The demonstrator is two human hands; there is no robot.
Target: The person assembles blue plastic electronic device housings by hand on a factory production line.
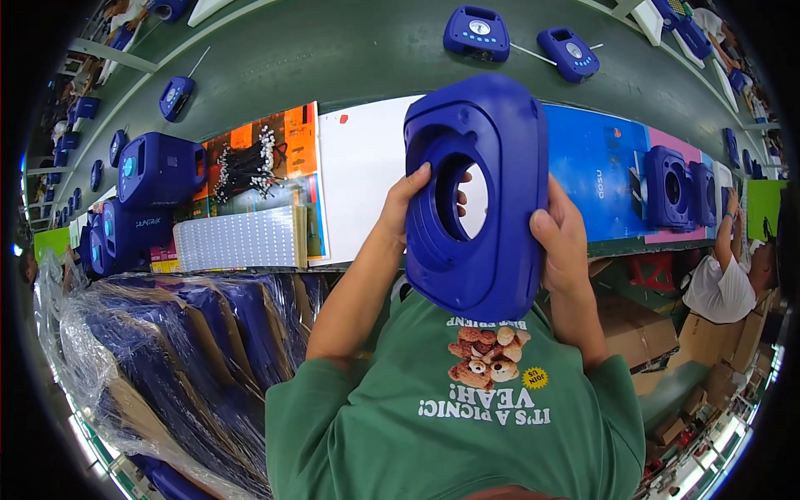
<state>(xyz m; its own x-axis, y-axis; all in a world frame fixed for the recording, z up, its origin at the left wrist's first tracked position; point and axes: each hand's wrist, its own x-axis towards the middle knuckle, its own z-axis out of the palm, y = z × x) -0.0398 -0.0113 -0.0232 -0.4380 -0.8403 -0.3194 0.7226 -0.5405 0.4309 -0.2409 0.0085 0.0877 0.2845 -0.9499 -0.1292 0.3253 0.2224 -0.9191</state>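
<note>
Between my two hands I hold up a dark blue plastic speaker housing [510,217], tilted, with a large round hole through it. My left hand [403,200] grips its left side; the thumb lies on the rim and fingertips show through the hole. At the right edge, my right hand [562,237] clasps the housing with the thumb on the side wall, its other fingers mostly hidden behind. Under the housing lies a white work surface [362,167]. A bundle of black wires with white ends [250,167] and a stack of white dotted strips [242,240] lie to the left.
Finished-looking blue speakers [158,171] stand at the left. More blue housings [671,187] sit on the right, near a co-worker [725,287]. Beyond the bench runs a green conveyor [358,62] carrying blue units with dials [477,33]. Plastic-wrapped blue parts [183,350] are stacked lower left.
</note>
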